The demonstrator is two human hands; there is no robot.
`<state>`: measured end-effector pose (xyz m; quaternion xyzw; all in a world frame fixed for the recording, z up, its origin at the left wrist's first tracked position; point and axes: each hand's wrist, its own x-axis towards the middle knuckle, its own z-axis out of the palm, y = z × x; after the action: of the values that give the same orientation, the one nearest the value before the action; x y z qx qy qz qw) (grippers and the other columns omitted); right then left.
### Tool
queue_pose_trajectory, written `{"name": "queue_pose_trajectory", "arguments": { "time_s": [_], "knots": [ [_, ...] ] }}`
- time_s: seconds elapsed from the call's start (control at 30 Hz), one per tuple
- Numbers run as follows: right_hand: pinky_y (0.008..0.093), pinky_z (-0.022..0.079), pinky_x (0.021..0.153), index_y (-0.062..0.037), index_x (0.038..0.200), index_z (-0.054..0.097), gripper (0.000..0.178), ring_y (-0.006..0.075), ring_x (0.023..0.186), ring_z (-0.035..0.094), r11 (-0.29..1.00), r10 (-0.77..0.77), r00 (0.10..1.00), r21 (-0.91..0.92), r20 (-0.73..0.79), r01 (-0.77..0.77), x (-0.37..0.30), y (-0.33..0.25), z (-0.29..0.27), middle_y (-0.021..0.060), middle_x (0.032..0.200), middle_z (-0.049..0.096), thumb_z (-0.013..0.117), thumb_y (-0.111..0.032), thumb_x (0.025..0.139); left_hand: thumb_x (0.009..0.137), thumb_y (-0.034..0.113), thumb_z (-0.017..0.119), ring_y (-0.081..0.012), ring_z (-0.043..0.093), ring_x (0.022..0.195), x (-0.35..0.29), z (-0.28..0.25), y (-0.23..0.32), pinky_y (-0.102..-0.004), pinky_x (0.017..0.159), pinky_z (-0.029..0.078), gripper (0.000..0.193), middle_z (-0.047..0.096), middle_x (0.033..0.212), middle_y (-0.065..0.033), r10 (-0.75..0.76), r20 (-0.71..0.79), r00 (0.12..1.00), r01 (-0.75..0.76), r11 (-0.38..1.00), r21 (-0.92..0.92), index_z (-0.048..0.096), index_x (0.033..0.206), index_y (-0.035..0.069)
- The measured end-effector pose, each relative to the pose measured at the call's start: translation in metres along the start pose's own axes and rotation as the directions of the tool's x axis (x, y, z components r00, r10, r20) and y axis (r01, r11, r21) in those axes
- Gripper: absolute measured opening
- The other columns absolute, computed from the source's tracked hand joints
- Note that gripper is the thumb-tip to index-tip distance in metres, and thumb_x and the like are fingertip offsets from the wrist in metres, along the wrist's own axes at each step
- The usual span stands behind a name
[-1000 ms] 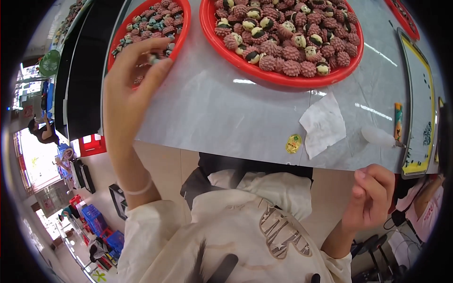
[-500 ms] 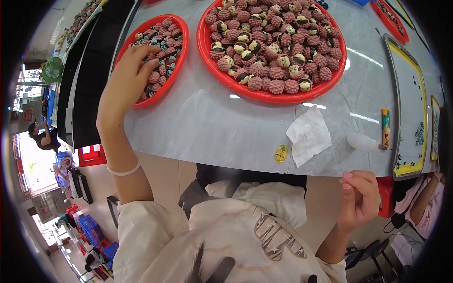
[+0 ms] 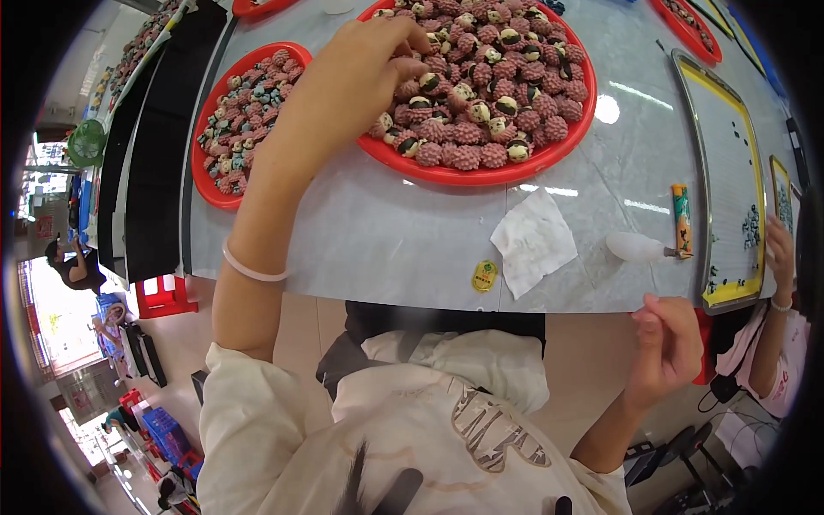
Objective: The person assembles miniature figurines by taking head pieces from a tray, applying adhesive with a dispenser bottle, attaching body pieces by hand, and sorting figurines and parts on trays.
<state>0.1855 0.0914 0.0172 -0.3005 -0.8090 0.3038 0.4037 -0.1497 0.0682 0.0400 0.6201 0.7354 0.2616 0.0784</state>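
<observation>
The left hand point(image 3: 365, 73) is at the upper centre of the frame, over the left side of a large, round, red plastic tray point(image 3: 481, 178). Its fingers are bent downward at the contents; whether they grasp a piece cannot be determined. The tray is filled with small, ridged, pink pieces point(image 3: 468, 157), many bearing cream-and-black parts. A pale, thin wristband point(image 3: 256, 275) encircles the left forearm.

The right hand point(image 3: 665, 348) is raised at the lower right, just below the edge of the grey, marbled bench point(image 3: 360, 232). Its fingers are curled, with thumb and forefinger near each other; whether anything small is pinched there cannot be seen.

A smaller, oval, red plastic tray point(image 3: 216, 199), at the upper left, contains pink pieces mixed with small blue-green ones. Right of centre lie a creased white tissue point(image 3: 534, 245), an oval gold sticker point(image 3: 485, 275) just left of it, a translucent white squeeze bottle point(image 3: 635, 247) on its side and an orange-and-green tube point(image 3: 681, 219). At the right, a metal-rimmed, yellow-bordered tray point(image 3: 725, 189) carries small dark bits point(image 3: 750, 225); a co-worker's hand point(image 3: 781, 249) is beside it.
</observation>
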Motion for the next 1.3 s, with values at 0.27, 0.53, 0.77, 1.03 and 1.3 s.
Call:
{"name": "queue_pose_trajectory", "arguments": {
  "time_s": [0.27,0.53,0.77,1.03,1.3],
  "knots": [
    [0.0238,0.038,0.076,0.0040,0.101,0.051,0.025,0.0149,0.083,0.050,0.967,0.236,0.955,0.138,-0.180,-0.213,0.029,0.012,0.020,0.0092,0.094,0.056,0.053,-0.003,0.077,0.078,0.005,0.053,-0.0153,0.056,0.081,-0.020,0.002,0.024,-0.0239,0.070,0.045,0.015,0.055,0.089,-0.0080,0.008,-0.293,0.956,-0.143,0.885,-0.442,0.053,0.092,0.000],
    [0.0219,0.040,0.071,0.0052,0.107,0.048,0.039,0.0122,0.079,0.051,0.835,0.366,0.918,0.380,0.154,-0.398,0.022,0.014,0.027,0.0091,0.085,0.056,0.060,-0.015,0.076,0.073,0.013,0.064,-0.0186,0.057,0.070,-0.085,0.033,0.073,-0.0223,0.057,0.048,0.034,0.054,0.093,-0.0163,-0.263,0.046,0.964,0.115,0.253,-0.961,0.046,0.098,-0.002],
    [0.0202,0.042,0.053,0.0051,0.107,0.047,0.055,0.0125,0.063,0.052,0.770,0.408,0.902,0.477,0.144,-0.424,0.023,0.003,0.010,0.0115,0.084,0.055,0.066,-0.032,0.071,0.078,0.007,0.058,-0.0184,0.057,0.084,-0.107,0.065,0.086,-0.0270,0.072,0.049,0.027,0.054,0.098,-0.0158,-0.166,0.282,0.945,0.266,-0.110,-0.958,0.049,0.101,-0.004],
    [0.0203,0.037,0.063,-0.0021,0.099,0.044,0.054,0.0142,0.080,0.046,0.873,0.215,0.974,0.434,0.067,-0.223,0.024,0.003,-0.010,0.0130,0.092,0.048,0.069,-0.037,0.067,0.069,0.027,0.068,-0.0184,0.057,0.071,-0.108,0.072,0.108,-0.0244,0.063,0.049,0.040,0.055,0.090,-0.0158,-0.222,0.366,0.904,0.344,-0.133,-0.929,0.051,0.093,-0.001],
    [0.0266,0.039,0.069,0.0009,0.099,0.046,0.053,0.0181,0.080,0.047,0.901,0.207,0.959,0.344,0.193,-0.264,0.024,-0.004,-0.004,0.0145,0.088,0.050,0.055,-0.046,0.076,0.072,0.022,0.066,-0.0157,0.057,0.069,-0.110,0.076,0.110,-0.0254,0.066,0.050,0.037,0.053,0.094,-0.0173,-0.204,0.292,0.935,0.290,-0.040,-0.956,0.048,0.094,-0.002]
  ]
}}
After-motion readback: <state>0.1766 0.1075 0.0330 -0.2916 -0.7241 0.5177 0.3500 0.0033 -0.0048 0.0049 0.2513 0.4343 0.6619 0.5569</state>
